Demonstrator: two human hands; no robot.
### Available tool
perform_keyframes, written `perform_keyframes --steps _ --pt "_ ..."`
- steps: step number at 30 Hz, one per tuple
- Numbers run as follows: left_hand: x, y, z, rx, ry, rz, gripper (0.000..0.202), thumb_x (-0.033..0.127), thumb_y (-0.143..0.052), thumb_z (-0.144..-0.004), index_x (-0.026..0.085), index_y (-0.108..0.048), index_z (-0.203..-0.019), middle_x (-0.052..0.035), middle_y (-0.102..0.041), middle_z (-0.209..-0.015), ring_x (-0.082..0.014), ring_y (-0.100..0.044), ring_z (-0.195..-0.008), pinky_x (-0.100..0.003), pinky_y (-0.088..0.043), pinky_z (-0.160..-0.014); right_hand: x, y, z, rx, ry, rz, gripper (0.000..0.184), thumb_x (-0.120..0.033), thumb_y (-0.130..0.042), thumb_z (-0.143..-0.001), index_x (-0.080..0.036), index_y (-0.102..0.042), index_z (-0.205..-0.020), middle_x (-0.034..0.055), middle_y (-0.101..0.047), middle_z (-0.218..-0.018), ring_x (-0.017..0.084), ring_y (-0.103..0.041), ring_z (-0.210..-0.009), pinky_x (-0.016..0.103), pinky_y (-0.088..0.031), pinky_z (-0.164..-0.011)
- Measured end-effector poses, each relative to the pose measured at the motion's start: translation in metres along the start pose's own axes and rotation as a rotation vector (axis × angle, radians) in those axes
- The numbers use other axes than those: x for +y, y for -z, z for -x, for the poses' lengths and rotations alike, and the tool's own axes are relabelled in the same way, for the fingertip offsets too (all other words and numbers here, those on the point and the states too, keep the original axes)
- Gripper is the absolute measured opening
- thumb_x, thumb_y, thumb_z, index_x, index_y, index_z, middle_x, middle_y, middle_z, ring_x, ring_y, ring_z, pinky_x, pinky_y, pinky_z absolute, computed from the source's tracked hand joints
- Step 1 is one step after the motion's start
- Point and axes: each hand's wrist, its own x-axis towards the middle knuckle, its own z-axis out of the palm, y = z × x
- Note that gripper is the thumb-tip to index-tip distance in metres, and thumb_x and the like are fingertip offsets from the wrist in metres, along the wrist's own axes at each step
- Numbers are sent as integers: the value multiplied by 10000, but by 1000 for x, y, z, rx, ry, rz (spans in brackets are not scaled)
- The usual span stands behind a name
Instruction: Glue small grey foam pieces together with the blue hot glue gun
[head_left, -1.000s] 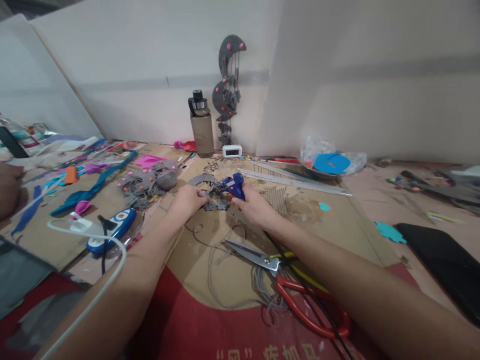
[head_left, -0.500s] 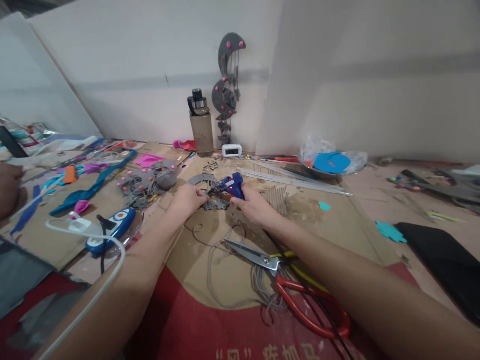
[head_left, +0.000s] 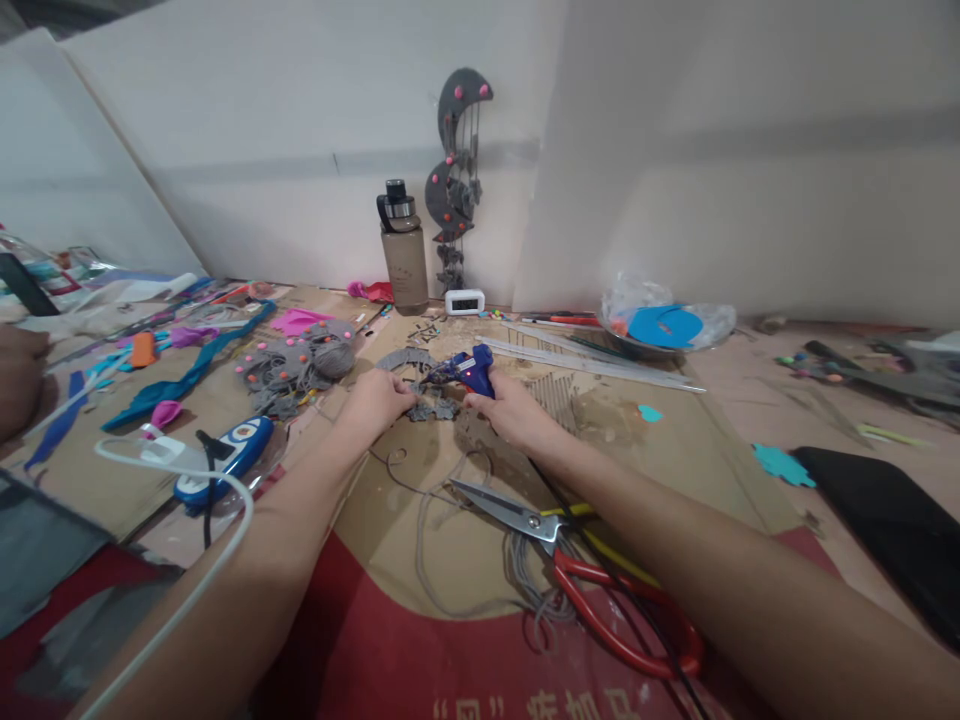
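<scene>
My right hand (head_left: pixel 510 408) is wrapped round a blue hot glue gun (head_left: pixel 475 372) with a small red light on its side. The gun's nozzle points left, over a cluster of small grey felt pieces (head_left: pixel 433 408) on the cardboard. My left hand (head_left: pixel 381 402) is closed in a pinch at the left edge of that cluster; what lies between its fingertips is too small to make out. Just beyond it lies a curved grey felt piece (head_left: pixel 405 357). Grey cord (head_left: pixel 420 540) trails over the cardboard toward me from near my left wrist.
Red-handled scissors (head_left: pixel 555 540) lie open under my right forearm. A blue-and-white power strip (head_left: pixel 229 462) with a white cable sits left. Behind stand a bottle (head_left: pixel 405 255) and a small clock (head_left: pixel 464 302). A black phone (head_left: pixel 877 520) is at right; another person's hand (head_left: pixel 19 380) at far left.
The glue gun and my right hand have shifted slightly to the right. My left hand stays pinched in nearly the same spot.
</scene>
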Motion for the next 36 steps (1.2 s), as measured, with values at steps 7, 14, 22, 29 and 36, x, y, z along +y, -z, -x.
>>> perform_keyframes --steps 7,14,22,29,36 --pt "0 0 -1 1 -6 -4 227 383 -599 -687 174 -676 -645 -34 -601 -531 -138 -538 -539 -230 -336 -494 3 -3 -2 -14 58 41 199 -275 -533 -766 -174 -525 -938 49 -591 -895 187 -537 -825 312 -412 -755" --pt "1 1 1 8 5 0 218 373 -605 -683 172 -685 -653 -32 -604 -529 -141 -545 -550 -228 -349 -506 -4 1 2 -24 35 88 218 -251 -520 -778 -162 -522 -977 66 -586 -917 192 -528 -816 315 -402 -746" --pt "2 1 0 13 -8 -5 221 379 -618 -676 172 -685 -641 -32 -598 -527 -137 -533 -539 -234 -341 -506 -1 -1 -1 -7 46 9 218 -260 -527 -765 -166 -528 -962 35 -575 -861 173 -514 -776 308 -401 -743" --pt "0 0 -1 19 -23 7 211 368 -608 -669 174 -655 -601 -17 -579 -506 -119 -497 -483 -235 -319 -476 -3 -1 -1 -26 60 56 250 -245 -517 -782 -134 -528 -1006 66 -582 -930 184 -517 -835 314 -393 -785" --pt "1 1 0 19 -25 -14 204 356 -605 -671 171 -680 -627 -17 -581 -505 -121 -501 -504 -233 -323 -493 0 -3 -2 -22 68 82 281 -256 -507 -805 -137 -524 -1059 83 -592 -981 192 -524 -872 322 -401 -811"
